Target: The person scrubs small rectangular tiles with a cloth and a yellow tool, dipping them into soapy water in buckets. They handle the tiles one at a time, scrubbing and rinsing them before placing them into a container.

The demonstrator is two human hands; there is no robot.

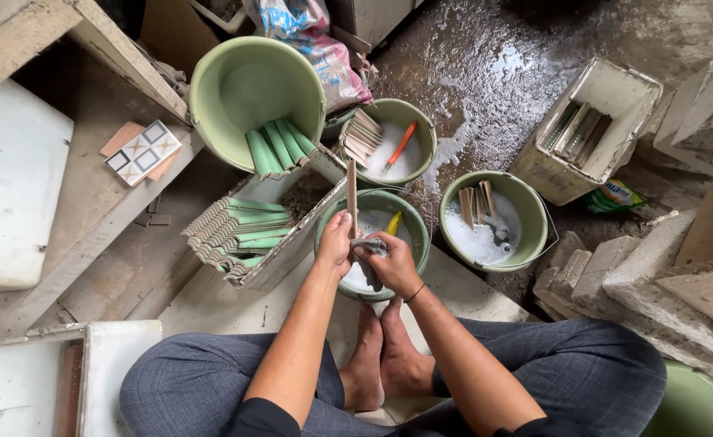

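My left hand (336, 243) grips a long narrow tan tile strip (351, 190) and holds it upright over a green bucket (329, 220) of soapy water. My right hand (394, 264) presses a grey wet cloth (369, 248) against the lower part of the strip. A yellow-handled tool (393, 223) rests inside the same bucket. I sit cross-legged on the floor with my bare feet under the bucket.
Two more green buckets (526, 202) (421, 121) hold soapy water and tile strips; one has an orange-handled brush (401, 144). A large green tub (211, 89) holds green trim tiles, with more stacked (231, 231) on a tray. A white crate (615, 93) and concrete blocks (655, 275) stand right.
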